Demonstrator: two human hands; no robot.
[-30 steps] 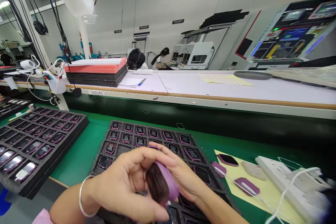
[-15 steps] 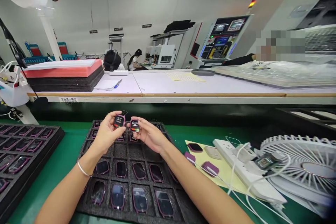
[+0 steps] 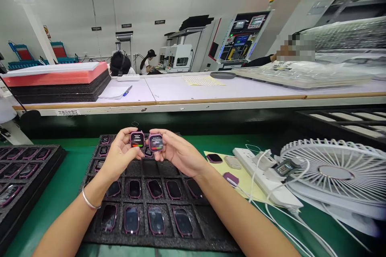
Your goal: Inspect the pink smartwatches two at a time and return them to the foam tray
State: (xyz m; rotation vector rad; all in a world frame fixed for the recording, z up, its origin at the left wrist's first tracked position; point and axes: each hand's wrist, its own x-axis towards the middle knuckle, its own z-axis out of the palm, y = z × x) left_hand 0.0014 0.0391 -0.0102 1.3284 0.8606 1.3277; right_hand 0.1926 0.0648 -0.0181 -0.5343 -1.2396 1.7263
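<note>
My left hand (image 3: 124, 151) pinches a purple-framed smartwatch (image 3: 137, 139) by its edges, its screen lit with white text and a coloured band. Close beside it, my right hand (image 3: 177, 151) grips a second purple smartwatch (image 3: 156, 143), whose lit screen also carries text and a coloured strip. Both screens face me. Below my hands lies a black foam tray (image 3: 150, 245) with several purple watches in its compartments, such as a dark-screened watch (image 3: 156, 221) in the front row. My wrists and forearms cover parts of the tray.
Another watch tray (image 3: 33, 192) lies at left. To the right are a yellow sheet with watch parts (image 3: 231, 179), a white power strip (image 3: 268, 176) with cables, and a white fan (image 3: 331, 172). A raised shelf (image 3: 169, 102) runs behind; several people are beyond it.
The view has shifted, so the background sits further left. Both watches remain in my hands; the right one has turned to face me more, and its screen looks larger.
</note>
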